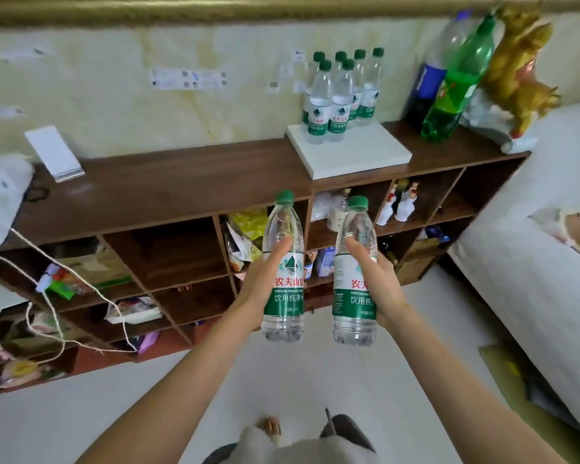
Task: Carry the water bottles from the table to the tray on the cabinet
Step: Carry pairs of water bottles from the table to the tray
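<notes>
My left hand (265, 279) grips a clear water bottle (283, 262) with a green cap and green label, held upright. My right hand (375, 279) grips a second, matching water bottle (354, 272), also upright. Both are held out in front of the brown wooden cabinet (168, 185), below its top. On the cabinet's right part lies a white flat tray (359, 155). Several identical water bottles (340, 95) stand in a cluster at the tray's back left corner; the front and right of the tray are bare.
A tall green soda bottle (456, 85) and a blue-labelled one (429, 78) stand right of the tray, beside a golden figurine (519, 72). A white box (52, 152) leans on the cabinet's left. Open shelves hold clutter; a cord (54, 309) dangles. A white bed (533, 262) is at right.
</notes>
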The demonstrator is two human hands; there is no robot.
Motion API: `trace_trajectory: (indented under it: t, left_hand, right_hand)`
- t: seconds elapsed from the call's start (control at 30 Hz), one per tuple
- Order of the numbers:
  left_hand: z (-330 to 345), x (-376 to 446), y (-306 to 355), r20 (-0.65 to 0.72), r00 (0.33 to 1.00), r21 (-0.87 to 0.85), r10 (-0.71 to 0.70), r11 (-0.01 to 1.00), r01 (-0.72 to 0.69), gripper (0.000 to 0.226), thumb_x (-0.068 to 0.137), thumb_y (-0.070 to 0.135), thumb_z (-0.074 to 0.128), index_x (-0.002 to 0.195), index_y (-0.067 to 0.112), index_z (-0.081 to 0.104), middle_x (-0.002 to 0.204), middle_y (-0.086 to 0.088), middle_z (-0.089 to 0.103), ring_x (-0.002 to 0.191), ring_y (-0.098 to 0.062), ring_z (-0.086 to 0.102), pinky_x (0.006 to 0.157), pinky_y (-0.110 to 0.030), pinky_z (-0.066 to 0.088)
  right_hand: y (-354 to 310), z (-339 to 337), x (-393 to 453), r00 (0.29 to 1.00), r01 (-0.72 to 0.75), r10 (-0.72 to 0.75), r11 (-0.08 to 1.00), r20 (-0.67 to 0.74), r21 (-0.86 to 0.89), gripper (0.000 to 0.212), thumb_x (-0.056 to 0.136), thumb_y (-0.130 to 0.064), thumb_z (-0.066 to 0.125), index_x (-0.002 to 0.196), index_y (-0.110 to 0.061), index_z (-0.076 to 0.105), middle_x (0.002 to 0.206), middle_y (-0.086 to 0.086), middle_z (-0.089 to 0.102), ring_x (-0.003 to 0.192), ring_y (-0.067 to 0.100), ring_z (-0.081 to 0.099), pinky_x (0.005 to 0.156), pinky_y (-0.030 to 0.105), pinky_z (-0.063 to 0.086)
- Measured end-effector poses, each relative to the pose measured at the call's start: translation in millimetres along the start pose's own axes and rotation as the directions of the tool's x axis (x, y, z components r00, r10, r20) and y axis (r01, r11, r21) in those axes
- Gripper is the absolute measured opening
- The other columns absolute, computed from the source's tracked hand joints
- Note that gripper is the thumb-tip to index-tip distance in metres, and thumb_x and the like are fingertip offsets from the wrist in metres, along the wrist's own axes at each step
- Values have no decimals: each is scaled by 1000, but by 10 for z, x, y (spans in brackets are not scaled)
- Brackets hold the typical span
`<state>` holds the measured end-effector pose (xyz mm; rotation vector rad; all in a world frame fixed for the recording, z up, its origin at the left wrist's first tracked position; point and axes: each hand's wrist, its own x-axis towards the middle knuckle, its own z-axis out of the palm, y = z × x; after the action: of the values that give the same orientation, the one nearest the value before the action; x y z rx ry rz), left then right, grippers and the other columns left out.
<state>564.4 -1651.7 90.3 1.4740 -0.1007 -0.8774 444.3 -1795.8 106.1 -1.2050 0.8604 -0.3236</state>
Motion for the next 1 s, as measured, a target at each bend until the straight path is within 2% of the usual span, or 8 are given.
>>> trace_trajectory:
  t: [0.17, 0.3, 0.37, 0.47, 0.57, 0.7, 0.77, 1.0]
  left_hand:
    - [172, 795, 492, -24, 996, 53, 90, 995, -88, 99, 54, 85, 65, 132, 26, 53, 127, -4, 64, 115, -25, 62, 99, -48, 47]
    - [472, 1308, 830, -55, 954, 57, 294, 955, -291, 48, 80, 61, 61, 114, 27, 59, 102, 8, 71, 92, -5, 69, 79, -26, 54]
    - [674, 1608, 1009, -128, 917, 64, 377, 926, -371, 37, 85, 53, 55, 112, 28, 58, 98, 14, 69, 83, 7, 67, 70, -15, 52]
    - [990, 1998, 1254, -230, 868, 47, 440, 896, -442, 41, 76, 61, 58, 108, 34, 59, 106, 11, 70, 97, -1, 66, 84, -24, 51]
    - [1256, 2381, 1469, -291, 817, 60, 499, 861, -505, 43, 76, 57, 64, 113, 36, 57, 113, 14, 67, 105, 0, 63, 88, -19, 50]
    - [1411, 2861, 1625, -278, 793, 135, 543, 839, -527, 40, 84, 34, 70, 122, 34, 54, 116, 12, 67, 109, -2, 63, 92, -25, 50]
    - [1462, 3068, 1667, -263, 790, 181, 554, 833, -523, 40, 84, 27, 72, 117, 39, 53, 111, 18, 66, 105, 3, 62, 89, -24, 50]
    - [1524, 3574, 1640, -236, 813, 158, 533, 846, -509, 50, 83, 17, 73, 128, 22, 51, 117, 9, 66, 110, -4, 62, 93, -27, 50]
  right_hand:
    - [-497, 14, 804, 996, 59, -55, 996, -70, 62, 46, 78, -49, 71, 113, -21, 59, 94, 12, 72, 82, 27, 72, 78, 44, 59]
    - [-893, -102, 1553, 983, 170, -167, 985, -71, 38, 58, 73, -56, 72, 122, -28, 56, 105, 5, 73, 92, 24, 72, 89, 49, 55]
    - [-1135, -191, 1929, 976, 207, -204, 977, -73, 42, 61, 74, -56, 71, 126, -29, 52, 111, 2, 71, 97, 22, 71, 91, 47, 54]
    - [-1484, -320, 2408, 969, 240, -239, 971, -71, 8, 86, 64, -67, 72, 136, -31, 44, 122, 0, 65, 106, 22, 67, 95, 50, 51]
    - [-1792, -437, 2842, 951, 307, -307, 952, -20, -19, 67, 73, -59, 69, 131, -35, 46, 121, -4, 66, 107, 18, 66, 96, 48, 51]
    - [-2037, -489, 3314, 930, 366, -364, 926, 38, -89, 82, 63, -69, 71, 133, -38, 40, 131, -5, 60, 118, 19, 60, 99, 51, 48]
    - [-2093, -480, 3517, 919, 394, -387, 911, 78, -122, 69, 66, -63, 72, 124, -38, 44, 125, -5, 62, 114, 18, 62, 97, 51, 50]
    - [-2075, -397, 4034, 874, 479, -448, 858, 187, -185, 57, 80, -30, 75, 126, -28, 40, 119, -14, 61, 108, -2, 61, 87, 19, 50]
